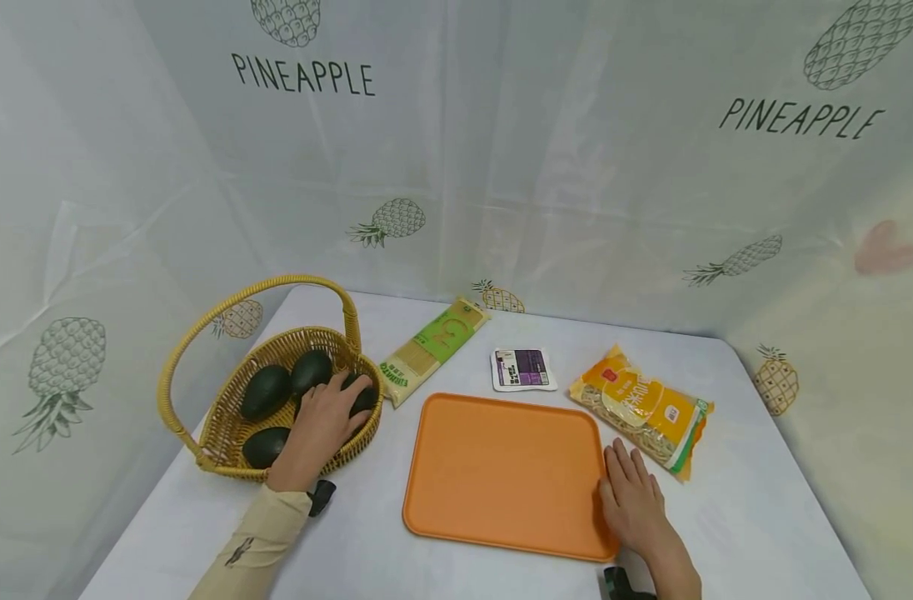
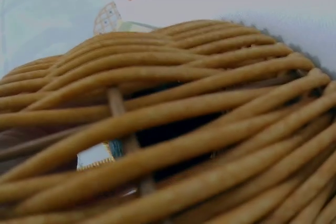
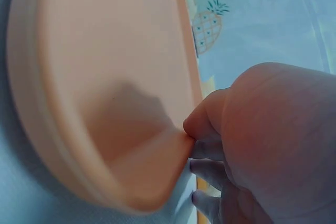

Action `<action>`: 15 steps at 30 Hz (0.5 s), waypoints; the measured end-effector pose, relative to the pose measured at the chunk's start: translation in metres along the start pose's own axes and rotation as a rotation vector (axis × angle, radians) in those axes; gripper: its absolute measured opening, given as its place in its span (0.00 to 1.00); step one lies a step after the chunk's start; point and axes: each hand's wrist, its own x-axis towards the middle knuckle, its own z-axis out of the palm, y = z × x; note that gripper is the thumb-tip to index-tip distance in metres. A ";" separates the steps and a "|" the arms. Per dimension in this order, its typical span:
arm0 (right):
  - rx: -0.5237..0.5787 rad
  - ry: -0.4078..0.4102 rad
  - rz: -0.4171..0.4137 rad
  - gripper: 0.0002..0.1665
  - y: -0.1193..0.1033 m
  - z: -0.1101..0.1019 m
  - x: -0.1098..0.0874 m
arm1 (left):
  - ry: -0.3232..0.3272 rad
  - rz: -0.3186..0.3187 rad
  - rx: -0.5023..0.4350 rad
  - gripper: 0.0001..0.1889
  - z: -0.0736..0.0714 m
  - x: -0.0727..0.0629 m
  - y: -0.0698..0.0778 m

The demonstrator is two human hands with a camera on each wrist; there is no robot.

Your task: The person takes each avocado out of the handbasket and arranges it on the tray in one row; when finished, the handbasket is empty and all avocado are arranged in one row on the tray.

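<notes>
In the head view, a wicker basket (image 1: 220, 425) with a tall handle holds several dark green avocados (image 1: 266, 392). My left hand (image 1: 317, 429) reaches over its near right rim, fingers and thumb around the right-hand avocado (image 1: 364, 401). The left wrist view is filled by the basket's woven side (image 2: 226, 87), which hides that hand. An orange tray (image 1: 505, 475) lies flat in the middle. At its right edge rests my right hand (image 1: 636, 504), fingers straight and outside the rim. In the right wrist view its thumb (image 3: 197, 124) touches the tray rim (image 3: 184, 142).
Behind the tray lie a green noodle pack (image 1: 436, 346) and a small white-and-purple packet (image 1: 523, 369). A yellow food bag (image 1: 640, 408) sits just right of the tray, beyond my right fingertips. A pineapple-print curtain (image 1: 501, 167) stands along the white table's back edge.
</notes>
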 end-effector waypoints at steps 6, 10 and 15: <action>0.013 0.002 -0.005 0.39 0.001 0.001 0.000 | -0.103 0.004 -0.077 0.33 -0.007 0.001 -0.003; 0.013 0.003 -0.012 0.39 0.002 0.001 -0.001 | -0.259 -0.044 -0.159 0.34 -0.018 0.009 -0.006; 0.012 0.006 -0.015 0.39 0.003 0.001 -0.001 | -0.337 -0.070 -0.185 0.32 -0.024 0.014 -0.007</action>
